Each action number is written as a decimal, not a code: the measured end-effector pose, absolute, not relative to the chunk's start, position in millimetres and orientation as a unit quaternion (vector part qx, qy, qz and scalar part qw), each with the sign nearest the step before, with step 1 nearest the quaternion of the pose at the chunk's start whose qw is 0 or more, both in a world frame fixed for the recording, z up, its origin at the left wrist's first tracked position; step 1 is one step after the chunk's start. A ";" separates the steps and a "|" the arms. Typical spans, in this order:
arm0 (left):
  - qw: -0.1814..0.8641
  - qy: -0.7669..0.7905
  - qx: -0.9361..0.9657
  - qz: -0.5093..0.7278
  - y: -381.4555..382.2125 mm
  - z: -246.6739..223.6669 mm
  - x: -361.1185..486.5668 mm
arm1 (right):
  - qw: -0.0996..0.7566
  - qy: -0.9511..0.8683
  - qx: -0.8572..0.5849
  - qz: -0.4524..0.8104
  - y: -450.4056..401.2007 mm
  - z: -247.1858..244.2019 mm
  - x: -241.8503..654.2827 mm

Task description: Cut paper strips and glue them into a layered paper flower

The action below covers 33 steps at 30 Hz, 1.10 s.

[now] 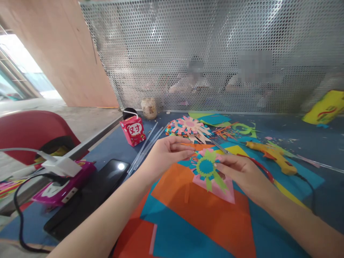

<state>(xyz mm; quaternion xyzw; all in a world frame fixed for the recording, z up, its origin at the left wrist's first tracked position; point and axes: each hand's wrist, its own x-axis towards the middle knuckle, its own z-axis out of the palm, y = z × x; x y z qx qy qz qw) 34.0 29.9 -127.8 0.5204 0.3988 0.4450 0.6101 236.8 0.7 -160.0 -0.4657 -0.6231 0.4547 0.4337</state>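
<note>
Paper rosette point(206, 166) is hanging betw. both hands, above the orange sheet point(212, 211) & partly covering a pink sheet point(228, 191). R hand point(239, 168) is pinching its right edge, thumb & fingers nearly closed. L hand point(172, 152) is curving in at the left edge, fingers part-bent & close tog.; can't tell if it's gripping or just touching. Scissors point(221, 147) are lying behind R hand, which is hiding their middle; only blades & a bit of red handle are showing. Glue gun point(274, 156) is resting to the right, on blue paper. Clear sticks point(145, 147) are running behind L forearm, lower ends hidden. Rosette pile point(185, 127) is sitting farther back, layers overlapping, no. unclear. Juice box point(133, 130) is partly blocking a dark round thing point(129, 113), ID unclear. Yellow packet point(325, 107) is getting cut off at the right edge, red chair point(40, 132) at the left. Behind the perforated panel point(172, 43), ppl. are showing only as blurry shapes, heads pixelated.
</note>
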 end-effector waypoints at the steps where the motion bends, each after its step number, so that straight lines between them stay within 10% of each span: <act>1: 0.611 0.395 0.521 0.447 29.7 -127.5 34.0 | 0.433 -0.622 -0.465 0.457 0.8 -159.8 236.8; 33: 0.575 0.416 0.579 0.402 36.9 -139.6 40.3 | 0.406 -0.641 -0.467 0.454 5.9 -167.3 234.6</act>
